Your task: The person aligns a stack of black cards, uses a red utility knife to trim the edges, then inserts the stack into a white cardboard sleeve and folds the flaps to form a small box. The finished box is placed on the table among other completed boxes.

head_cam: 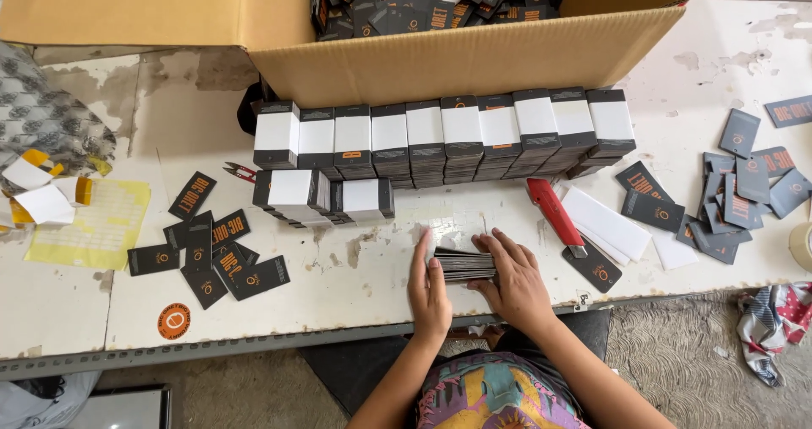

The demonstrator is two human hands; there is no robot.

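A thin stack of black cards (465, 265) stands on edge on the white table (355, 285), near its front edge. My left hand (429, 287) presses flat against the stack's left end. My right hand (510, 275) cups its right end and top, fingers spread over the cards. Both hands squeeze the stack between them. Beyond it, two short bundles (326, 195) wrapped in white paper bands lie in front of a long row of similar banded bundles (444, 137).
An open cardboard box (457, 57) full of loose black cards stands behind the row. A red utility knife (554, 215) and white paper strips (607, 223) lie right of my hands. Loose black cards are scattered at left (211, 251) and right (736, 196). Small scissors (240, 172) lie left of the bundles.
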